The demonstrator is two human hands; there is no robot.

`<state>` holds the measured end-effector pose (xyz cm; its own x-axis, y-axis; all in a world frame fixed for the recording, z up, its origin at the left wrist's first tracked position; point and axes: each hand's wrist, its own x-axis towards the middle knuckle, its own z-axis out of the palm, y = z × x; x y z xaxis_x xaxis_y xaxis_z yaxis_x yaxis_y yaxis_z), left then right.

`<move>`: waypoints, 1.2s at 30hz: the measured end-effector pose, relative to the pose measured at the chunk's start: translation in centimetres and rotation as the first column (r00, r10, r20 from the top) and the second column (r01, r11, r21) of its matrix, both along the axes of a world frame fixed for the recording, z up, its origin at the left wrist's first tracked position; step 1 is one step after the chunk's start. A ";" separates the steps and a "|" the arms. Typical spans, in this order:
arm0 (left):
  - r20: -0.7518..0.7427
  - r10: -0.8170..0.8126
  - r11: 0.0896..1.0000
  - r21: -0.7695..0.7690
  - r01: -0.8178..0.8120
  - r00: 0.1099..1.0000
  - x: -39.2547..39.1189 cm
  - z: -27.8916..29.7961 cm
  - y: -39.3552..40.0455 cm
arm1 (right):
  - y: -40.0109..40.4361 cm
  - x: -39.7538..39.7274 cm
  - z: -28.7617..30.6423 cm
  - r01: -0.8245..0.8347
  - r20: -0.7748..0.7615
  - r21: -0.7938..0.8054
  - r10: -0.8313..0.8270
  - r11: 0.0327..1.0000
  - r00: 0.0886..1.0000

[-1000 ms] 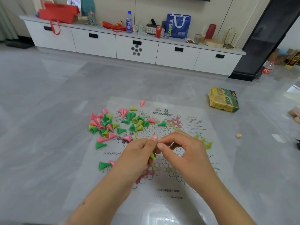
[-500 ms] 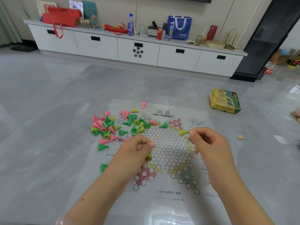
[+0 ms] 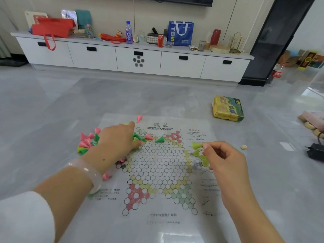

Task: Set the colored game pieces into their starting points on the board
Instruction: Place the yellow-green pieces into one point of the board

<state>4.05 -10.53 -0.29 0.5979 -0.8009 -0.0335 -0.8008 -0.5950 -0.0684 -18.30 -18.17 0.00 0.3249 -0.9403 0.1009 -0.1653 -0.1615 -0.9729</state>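
Paper board [image 3: 157, 172] printed with a star of hexagon cells lies flat on the grey floor [image 3: 52, 111], and both hands work at its far half. The right hand [image 3: 222, 156] sits over the board's right edge with its fingers curled, thumb and forefinger pinching a yellow-green cone [image 3: 196, 145] by its base so that the tip points left. Just below that cone, close against the right fingers, three more yellow-green cones [image 3: 201, 156] stand bunched on the star's right point. The left hand [image 3: 117, 141] reaches across the board's upper left corner, palm down over the loose heap of pieces [image 3: 87, 142], its fingers stretched forward and resting among them; whether it has hold of any piece cannot be told, since the hand hides what lies under it. Pink, green and yellow-green cones spill out on the left of that hand, partly off the paper. A pink cone [image 3: 149, 136] and a green cone [image 3: 160, 139] lie on their sides on the upper cells, just right of the left fingertips and well apart from the right hand. Another pink cone [image 3: 139, 118] lies near the top edge of the sheet, beyond the left hand. One more pink piece [image 3: 106, 176] lies beside the left wrist, which wears a pale bangle [image 3: 87, 172]. A yellow and green box [image 3: 228, 108] rests on the floor past the board's right corner, and a small pale die [image 3: 244, 147] lies to the right of the right hand.
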 end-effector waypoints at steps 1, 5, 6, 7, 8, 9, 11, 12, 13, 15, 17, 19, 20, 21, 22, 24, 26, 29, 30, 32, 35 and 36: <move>0.062 -0.022 0.998 0.065 0.018 0.998 0.1 -0.3 -0.3 | -0.2 -0.2 -0.1 0.004 0.004 0.000 -0.004 1.000 1.000; 0.215 -0.095 0.983 0.172 0.058 0.972 -0.1 -1.3 -0.9 | -0.5 -0.5 -0.4 -0.002 -0.011 -0.004 0.002 1.000 1.000; 0.238 -0.105 0.981 0.186 0.060 0.966 -0.1 -1.4 -1.0 | -0.6 -0.5 -0.5 -0.005 -0.014 -0.007 0.005 1.000 1.000; 0.258 -0.114 0.978 0.199 0.062 0.959 0.0 -1.6 -1.1 | -0.7 -0.6 -0.6 -0.005 -0.015 -0.009 0.005 1.000 1.000; 0.276 -0.124 0.975 0.213 0.066 0.953 0.1 -1.8 -1.1 | -0.7 -0.6 -0.6 -0.002 -0.013 -0.011 0.002 1.000 1.000; 0.287 -0.140 0.970 0.230 0.074 0.948 0.2 -2.0 -1.1 | -0.8 -0.7 -0.6 0.004 -0.009 -0.013 -0.005 1.000 1.000; 0.284 -0.169 0.964 0.246 0.098 0.944 0.4 -2.2 -1.1 | -0.9 -0.8 -0.6 0.017 -0.004 -0.014 -0.018 1.000 1.000; 0.279 -0.178 0.963 0.247 0.109 0.944 0.5 -2.2 -1.1 | -0.9 -0.8 -0.6 0.022 -0.007 -0.013 -0.022 1.000 1.000; 0.271 -0.183 0.962 0.248 0.115 0.945 0.6 -2.1 -1.1 | -0.9 -0.8 -0.7 0.025 -0.011 -0.011 -0.025 1.000 1.000; 0.235 -0.168 0.961 0.254 0.107 0.957 0.8 -2.0 -1.0 | -1.0 -0.9 -0.8 0.035 -0.022 -0.007 -0.035 0.999 0.999; 0.193 -0.135 0.965 0.247 0.085 0.972 0.8 -1.9 -0.7 | -1.2 -1.1 -1.0 0.050 -0.032 -0.005 -0.050 0.999 0.998; 0.186 -0.117 0.972 0.222 0.075 0.975 0.6 -1.9 -0.6 | -1.3 -1.2 -1.2 0.074 -0.031 -0.006 -0.074 0.997 0.997; 0.170 -0.107 0.976 0.205 0.071 0.979 0.5 -1.8 -0.6 | -1.4 -1.3 -1.2 0.088 -0.033 -0.011 -0.089 0.996 0.996; 0.139 -0.099 0.981 0.178 0.073 0.985 0.4 -1.6 -0.5 | -1.5 -1.4 -1.2 0.103 -0.034 -0.019 -0.103 0.995 0.994; 0.089 -0.092 0.986 0.144 0.079 0.992 0.4 -1.4 -0.4 | -1.5 -1.5 -1.2 0.116 -0.038 -0.031 -0.117 0.993 0.992; -0.029 -0.067 0.997 0.042 0.068 0.997 0.8 -1.0 0.0 | -1.7 -1.6 -1.2 0.124 -0.058 -0.063 -0.127 0.990 0.990; -0.105 -0.033 0.997 -0.078 0.024 0.994 1.6 -0.7 0.5 | -1.8 -1.6 -1.3 0.101 -0.104 -0.094 -0.111 0.990 0.988; -0.231 -0.005 0.968 -0.244 -0.053 0.973 2.7 -0.4 0.9 | -1.9 -1.4 -1.7 0.089 -0.168 -0.125 -0.109 0.988 0.980; -0.283 -0.001 0.952 -0.294 -0.086 0.959 2.8 -0.3 1.1 | -1.9 -1.3 -1.8 0.093 -0.175 -0.126 -0.114 0.988 0.978; -0.379 0.009 0.908 -0.385 -0.167 0.925 2.5 0.2 1.6 | -1.9 -1.2 -1.9 0.102 -0.163 -0.117 -0.120 0.988 0.979; -0.617 0.020 0.749 -0.512 -0.421 0.787 0.8 1.2 2.9 | -1.7 -0.9 -1.8 0.106 -0.148 -0.100 -0.120 0.989 0.982; -0.758 -0.030 0.655 -0.507 -0.560 0.651 0.1 1.4 3.6 | -1.6 -0.8 -1.7 0.104 -0.149 -0.099 -0.118 0.990 0.982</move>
